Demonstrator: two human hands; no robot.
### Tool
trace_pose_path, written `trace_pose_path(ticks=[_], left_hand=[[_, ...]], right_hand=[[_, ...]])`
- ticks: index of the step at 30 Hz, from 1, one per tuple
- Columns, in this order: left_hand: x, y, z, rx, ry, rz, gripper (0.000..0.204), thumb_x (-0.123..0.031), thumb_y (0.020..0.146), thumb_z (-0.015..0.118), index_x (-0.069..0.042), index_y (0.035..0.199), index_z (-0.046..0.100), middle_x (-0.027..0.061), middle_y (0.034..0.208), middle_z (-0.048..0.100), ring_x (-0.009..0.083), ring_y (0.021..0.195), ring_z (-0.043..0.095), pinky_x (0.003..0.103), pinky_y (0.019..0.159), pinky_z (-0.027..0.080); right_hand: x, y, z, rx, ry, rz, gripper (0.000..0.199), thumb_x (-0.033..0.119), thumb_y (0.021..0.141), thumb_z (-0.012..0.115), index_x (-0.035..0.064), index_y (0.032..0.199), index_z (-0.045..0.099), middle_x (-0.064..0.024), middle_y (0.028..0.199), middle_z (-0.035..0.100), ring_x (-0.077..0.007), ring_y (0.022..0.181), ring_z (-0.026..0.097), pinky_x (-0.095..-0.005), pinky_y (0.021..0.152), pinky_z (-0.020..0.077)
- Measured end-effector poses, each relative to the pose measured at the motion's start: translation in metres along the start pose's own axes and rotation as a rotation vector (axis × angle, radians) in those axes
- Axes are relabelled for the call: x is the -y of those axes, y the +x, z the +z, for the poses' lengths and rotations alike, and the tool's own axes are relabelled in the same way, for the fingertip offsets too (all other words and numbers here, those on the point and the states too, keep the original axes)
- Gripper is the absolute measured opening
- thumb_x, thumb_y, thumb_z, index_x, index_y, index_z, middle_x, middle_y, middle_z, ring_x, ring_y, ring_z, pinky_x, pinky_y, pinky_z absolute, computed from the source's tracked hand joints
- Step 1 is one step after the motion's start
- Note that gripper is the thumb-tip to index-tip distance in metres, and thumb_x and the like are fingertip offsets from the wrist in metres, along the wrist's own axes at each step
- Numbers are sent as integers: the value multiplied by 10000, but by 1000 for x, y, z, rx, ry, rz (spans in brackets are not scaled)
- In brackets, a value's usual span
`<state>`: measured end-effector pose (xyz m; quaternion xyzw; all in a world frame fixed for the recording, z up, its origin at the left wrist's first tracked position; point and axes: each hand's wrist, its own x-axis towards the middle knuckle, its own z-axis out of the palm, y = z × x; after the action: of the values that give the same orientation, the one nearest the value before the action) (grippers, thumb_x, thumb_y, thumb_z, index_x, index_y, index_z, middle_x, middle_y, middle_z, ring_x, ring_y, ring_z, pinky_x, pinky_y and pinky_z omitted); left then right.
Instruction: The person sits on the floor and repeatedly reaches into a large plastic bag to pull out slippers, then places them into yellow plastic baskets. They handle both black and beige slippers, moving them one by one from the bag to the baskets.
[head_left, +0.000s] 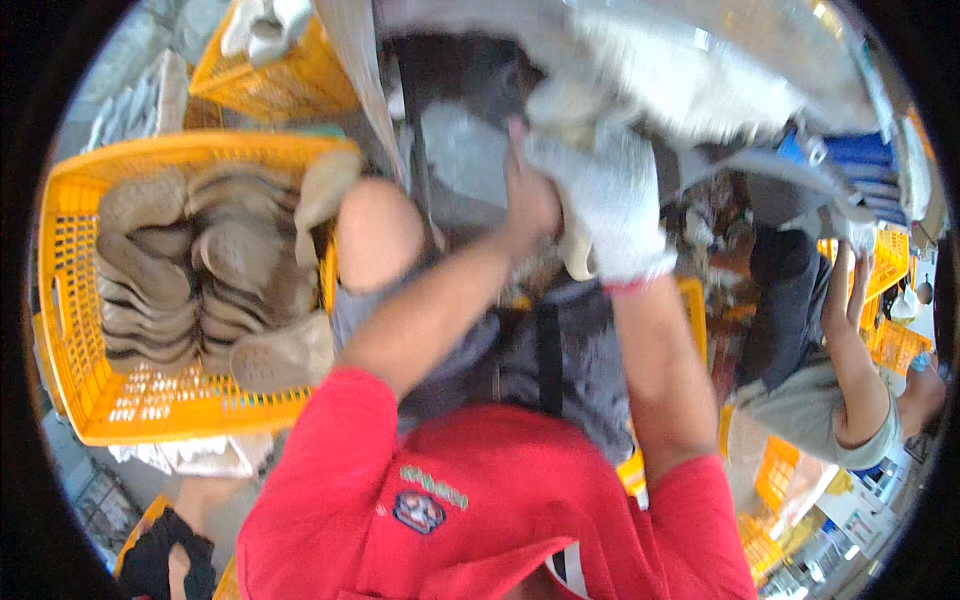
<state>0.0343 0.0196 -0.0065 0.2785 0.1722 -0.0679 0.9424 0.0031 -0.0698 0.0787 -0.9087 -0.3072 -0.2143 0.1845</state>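
A long beige shoe sole (577, 252) sits between my two hands, its lower end showing below them; motion blur hides most of it. My bare left hand (535, 195) is closed against its left side, thumb pointing up. From the right, my right hand (610, 195), in a white knit glove, wraps round the sole; its fingers are smeared. Both hands are in front of a machine with a dark opening (455, 75) and a pale, blurred, fluffy-looking part (680, 85).
A yellow crate (70, 290) at my left holds stacks of brown shoe soles (255, 265). Another yellow crate (285, 85) with white pieces stands behind it. At the right, a co-worker in a light green shirt (830, 400) sits near more yellow crates (890, 260).
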Motion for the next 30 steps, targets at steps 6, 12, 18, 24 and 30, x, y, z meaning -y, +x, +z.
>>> trace_pose_path(ticks=[6, 12, 18, 24, 30], left_hand=[[24, 51, -21, -62, 194, -47, 602, -523, 1089, 306, -38, 1199, 646, 174, 984, 708, 296, 857, 713, 471, 799, 607], [-10, 9, -12, -70, 561, -326, 485, -406, 1045, 538, -6, 1304, 630, 175, 1168, 683, 286, 1099, 639, 456, 944, 519], [-132, -111, -164, -121, 1263, 791, 605, -292, 892, 798, 5, 1380, 601, 241, 1267, 682, 362, 1233, 629, 422, 1076, 474], [-231, -100, -267, -319, 1664, 460, 372, -158, 1021, 622, 6, 1352, 575, 277, 1228, 683, 451, 1184, 646, 491, 1042, 505], [-271, -213, -76, -149, 1979, 706, 231, -226, 844, 684, -48, 986, 726, 227, 863, 720, 398, 820, 719, 481, 712, 575]], right_hand=[[34, -27, -44, 476, 177, 360, 376, 208, 814, 805, 13, 1102, 663, -98, 986, 703, -233, 891, 689, -333, 812, 545], [35, -50, -76, 466, 410, 565, 385, 177, 846, 771, -38, 1150, 670, -133, 1028, 727, -234, 938, 682, -353, 873, 529], [5, -239, -142, 421, 87, 933, 338, 124, 916, 714, -75, 1184, 664, -163, 1041, 742, -238, 913, 683, -366, 865, 527], [-27, -300, -135, 573, 199, 1158, 466, 109, 881, 780, -94, 1283, 658, -215, 1277, 702, -277, 1172, 668, -383, 1021, 514], [26, -175, -78, 171, 721, 591, 583, 263, 1001, 700, -89, 1434, 533, -231, 1506, 526, -310, 1324, 568, -426, 1112, 452]])
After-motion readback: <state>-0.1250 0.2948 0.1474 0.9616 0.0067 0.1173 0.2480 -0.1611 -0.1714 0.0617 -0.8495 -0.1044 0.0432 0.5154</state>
